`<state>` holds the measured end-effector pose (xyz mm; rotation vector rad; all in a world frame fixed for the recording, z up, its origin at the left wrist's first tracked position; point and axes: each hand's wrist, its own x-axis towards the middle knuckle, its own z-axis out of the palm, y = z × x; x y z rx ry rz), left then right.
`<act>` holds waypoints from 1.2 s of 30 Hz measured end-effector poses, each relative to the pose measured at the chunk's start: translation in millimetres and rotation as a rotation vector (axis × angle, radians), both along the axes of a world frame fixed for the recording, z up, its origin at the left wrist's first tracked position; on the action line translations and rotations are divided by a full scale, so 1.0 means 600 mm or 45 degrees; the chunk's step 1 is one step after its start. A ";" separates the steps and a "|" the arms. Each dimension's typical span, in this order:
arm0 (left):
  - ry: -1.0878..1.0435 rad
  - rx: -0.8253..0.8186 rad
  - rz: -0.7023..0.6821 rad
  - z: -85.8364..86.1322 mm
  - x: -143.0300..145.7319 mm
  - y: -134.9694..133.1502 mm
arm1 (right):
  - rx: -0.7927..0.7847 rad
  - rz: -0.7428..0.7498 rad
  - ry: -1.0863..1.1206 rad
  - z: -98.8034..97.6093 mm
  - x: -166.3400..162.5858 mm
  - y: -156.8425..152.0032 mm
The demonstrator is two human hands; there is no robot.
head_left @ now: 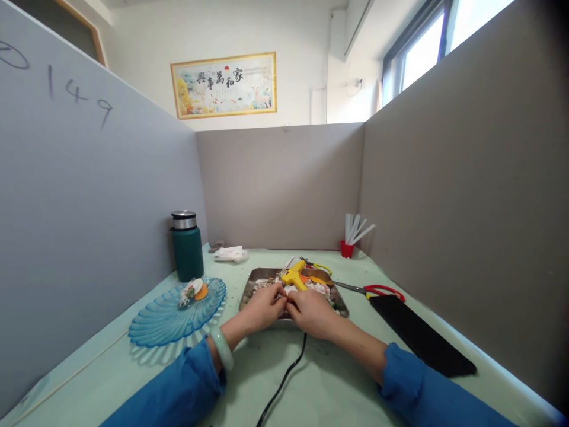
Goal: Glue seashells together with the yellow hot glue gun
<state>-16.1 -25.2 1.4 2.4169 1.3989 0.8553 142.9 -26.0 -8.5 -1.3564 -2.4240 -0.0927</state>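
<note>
Metal tray: on the pale green tabletop [235, 379], its rounded-corner rim [246, 293] facing the person; the landmark for every place below.
Seashells: a mixed heap [320, 287] inside the tray, mostly white, pinkish and brown, partly hidden by the hands.
Hot glue gun: yellow [294, 276], lying over the tray's middle, just beyond the fingertips.
Left hand: over the tray's near left part [265, 305], fingers bent, thumb and fingertips drawn close together.
Right hand: over the tray's near right part [313, 312], fingers curled, its tips meeting the left hand's tips.
Grip: the two hands' fingertips are together; whether something small is pinched between them cannot be told.
Bangle: pale green [221, 349], on the left wrist, nearer the person than the tray.
Black cord: runs from the tray's near side toward the person [284, 379].
Scalloped blue plate: left of the tray [164, 326], bearing a shell cluster with an orange disc [191, 292].
Green bottle: beyond the plate, left of the tray [187, 252].
Yellow-handled pliers: just behind the tray [322, 268].
Red-handled scissors: right of the tray [384, 290], blades pointing toward it, handles touching a black flat case [418, 332].
Red cup: behind the tray to the right [347, 249], holding white glue sticks [353, 230].
</note>
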 end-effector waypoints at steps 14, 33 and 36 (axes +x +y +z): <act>0.046 0.054 -0.015 -0.002 0.000 -0.006 | -0.005 -0.019 -0.040 0.003 -0.002 -0.001; 0.032 0.054 -0.025 -0.004 0.000 -0.004 | 0.003 -0.001 -0.018 0.003 -0.002 -0.002; 0.032 0.045 -0.023 -0.003 0.000 -0.005 | 0.018 0.001 -0.032 0.003 -0.001 -0.001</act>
